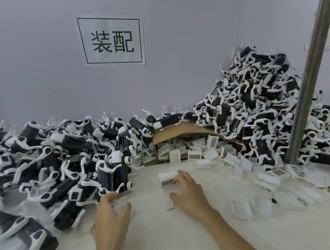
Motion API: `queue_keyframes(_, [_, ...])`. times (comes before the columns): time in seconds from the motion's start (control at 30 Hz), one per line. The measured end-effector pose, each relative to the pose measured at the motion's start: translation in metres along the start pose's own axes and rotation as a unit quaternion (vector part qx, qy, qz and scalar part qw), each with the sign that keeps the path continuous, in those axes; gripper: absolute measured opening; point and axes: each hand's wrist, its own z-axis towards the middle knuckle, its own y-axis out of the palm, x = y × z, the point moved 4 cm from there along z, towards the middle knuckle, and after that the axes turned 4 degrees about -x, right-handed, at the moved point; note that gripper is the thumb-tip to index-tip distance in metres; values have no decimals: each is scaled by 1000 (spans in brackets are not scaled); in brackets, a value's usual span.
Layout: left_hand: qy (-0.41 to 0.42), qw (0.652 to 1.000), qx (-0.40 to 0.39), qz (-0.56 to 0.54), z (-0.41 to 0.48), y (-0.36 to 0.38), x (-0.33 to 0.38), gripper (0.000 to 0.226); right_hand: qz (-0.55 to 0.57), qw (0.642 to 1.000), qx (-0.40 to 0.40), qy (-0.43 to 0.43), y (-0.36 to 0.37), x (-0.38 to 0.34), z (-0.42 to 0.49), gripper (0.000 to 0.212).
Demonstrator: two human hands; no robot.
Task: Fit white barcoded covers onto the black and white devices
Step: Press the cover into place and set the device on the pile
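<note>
Devices (pixel 48 156) in black and white lie heaped along the table's left edge and into its far-left corner. Your left hand (pixel 110 218) sits at the foot of that heap, its fingers (pixel 111 196) spread wide and half curled over a blurred white limb; I cannot tell whether they grip it. Near the table's middle lies a white barcoded cover (pixel 166 178). Your right hand (pixel 189 195) has loosely spread fingers (pixel 182 175) touching its right end, holding nothing. A small white piece (pixel 169 206) lies on the table (pixel 171 245) between your hands. At the far edge a cardboard box (pixel 173 133) spills more covers (pixel 266 177) toward the right edge. There a taller heap (pixel 258 99) climbs the wall beside a metal pole (pixel 314 70).
</note>
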Motion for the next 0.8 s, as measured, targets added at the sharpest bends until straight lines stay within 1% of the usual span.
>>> queue_keyframes(0.03, [1, 1000, 2, 1, 0, 0, -1, 38, 11, 1000, 0, -4, 0, 0, 0, 33])
queue_keyframes(0.13, [1, 1000, 1, -3, 1, 1, -2, 39, 54, 998, -13, -18, 1, 0, -1, 62])
queue_keyframes(0.17, [1, 1000, 0, -4, 1, 1, -2, 40, 61, 998, -20, -18, 2, 0, -1, 66])
queue_keyframes(0.3, [0, 1000, -2, -6, 2, 2, -4, 39, 79, 996, -3, -32, 1, 2, 0, 64])
queue_keyframes(0.4, [-2, 1000, -5, -6, 3, 3, -5, 38, 59, 996, -15, -57, 3, -1, 1, 61])
queue_keyframes(0.47, [-1, 1000, -6, -12, 3, 2, -5, 36, 53, 996, -14, -72, 5, -3, 2, 51])
queue_keyframes(0.57, [3, 1000, -2, -26, 3, 1, -4, 35, 78, 994, -3, -73, 5, -4, 2, 35])
queue_keyframes(0.63, [3, 999, -2, -32, 3, 0, -4, 36, 88, 994, -4, -72, 5, -3, 3, 29])
queue_keyframes(0.8, [14, 1000, 0, -28, 0, 0, -3, 29, 168, 984, -37, -46, 5, -7, 2, 34])
